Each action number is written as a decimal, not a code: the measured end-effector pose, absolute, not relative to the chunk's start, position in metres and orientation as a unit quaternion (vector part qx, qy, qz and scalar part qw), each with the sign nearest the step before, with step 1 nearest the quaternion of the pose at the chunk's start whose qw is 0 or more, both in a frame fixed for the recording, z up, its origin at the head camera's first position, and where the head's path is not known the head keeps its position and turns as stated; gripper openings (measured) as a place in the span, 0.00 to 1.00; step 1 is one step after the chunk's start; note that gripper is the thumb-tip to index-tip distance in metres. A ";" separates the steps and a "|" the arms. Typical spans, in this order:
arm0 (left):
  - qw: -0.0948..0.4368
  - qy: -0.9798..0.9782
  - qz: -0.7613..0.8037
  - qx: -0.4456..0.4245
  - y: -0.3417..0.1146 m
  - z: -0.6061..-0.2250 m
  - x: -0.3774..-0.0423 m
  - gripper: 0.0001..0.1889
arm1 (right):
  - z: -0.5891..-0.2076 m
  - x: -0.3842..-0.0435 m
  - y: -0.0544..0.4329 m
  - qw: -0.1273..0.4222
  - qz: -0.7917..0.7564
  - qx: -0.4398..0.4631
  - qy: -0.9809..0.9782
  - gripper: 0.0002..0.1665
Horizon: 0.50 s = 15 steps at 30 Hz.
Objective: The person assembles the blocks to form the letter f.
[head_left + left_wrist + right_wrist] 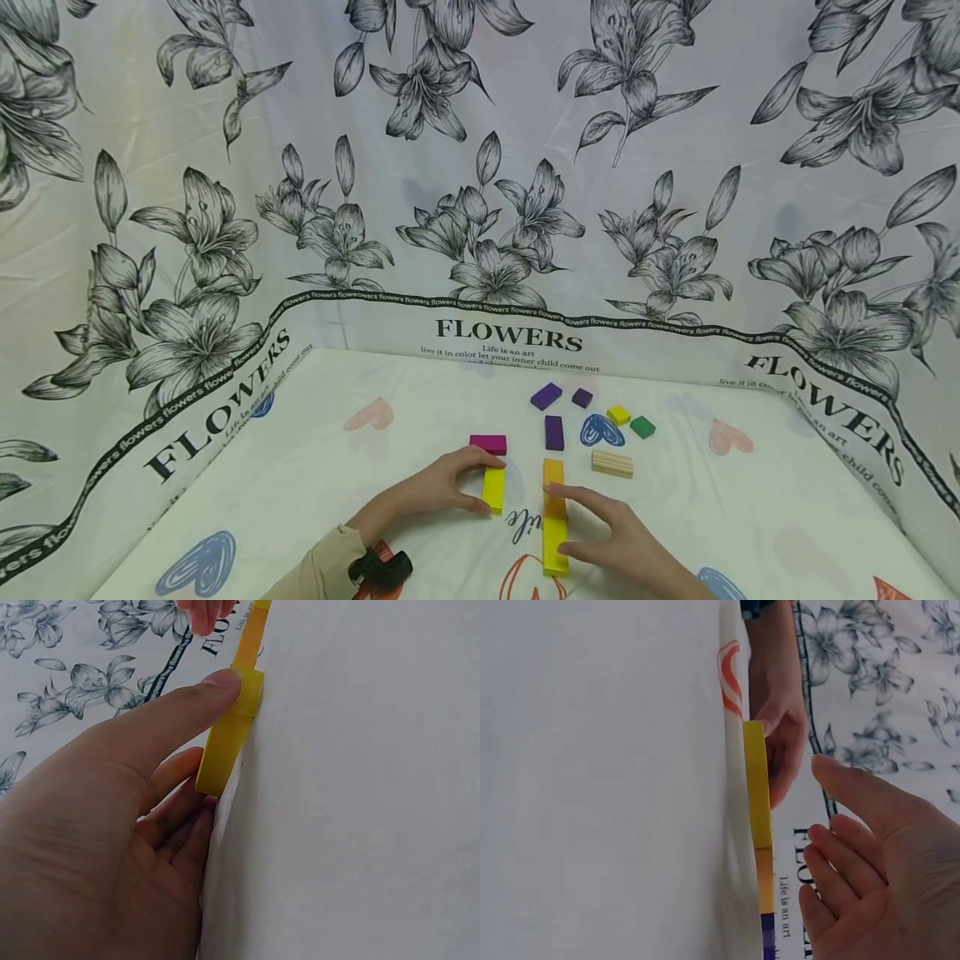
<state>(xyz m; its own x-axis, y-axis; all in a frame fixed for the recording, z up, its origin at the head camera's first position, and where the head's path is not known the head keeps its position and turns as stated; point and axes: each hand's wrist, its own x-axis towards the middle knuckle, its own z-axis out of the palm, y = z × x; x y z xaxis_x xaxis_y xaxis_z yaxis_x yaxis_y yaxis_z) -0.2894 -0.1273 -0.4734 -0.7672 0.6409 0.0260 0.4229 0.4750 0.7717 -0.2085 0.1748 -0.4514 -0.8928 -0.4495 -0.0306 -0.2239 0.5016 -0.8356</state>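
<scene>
In the head view my left hand (438, 486) pinches a yellow block (492, 490), index finger at its far end and thumb near its close end. Just beyond that block lies a magenta block (488, 444). My right hand (622, 533) is beside a row made of an orange block (553, 473) and a yellow block (555, 546) laid end to end. Its thumb and index finger are spread along the row. In the right wrist view a gap shows between my right hand (862, 862) and the row. The left wrist view shows my left thumb against the yellow block (223, 750).
Farther back lie a purple block (553, 432), another purple block (547, 396), a small dark purple block (582, 397), a small yellow block (618, 414) and a green block (642, 427). A ridged wooden block (612, 463) sits right of the row. A flower-printed curtain (495, 233) stands behind.
</scene>
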 end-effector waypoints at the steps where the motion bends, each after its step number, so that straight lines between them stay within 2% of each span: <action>1: 0.136 0.848 0.406 0.312 -0.127 -0.473 -0.289 0.30 | -0.451 -0.211 0.175 0.115 -0.458 -0.196 0.859 0.36; 15: 0.132 0.848 0.401 0.320 -0.127 -0.472 -0.288 0.31 | -0.448 -0.258 0.177 0.034 -0.488 -0.142 0.861 0.39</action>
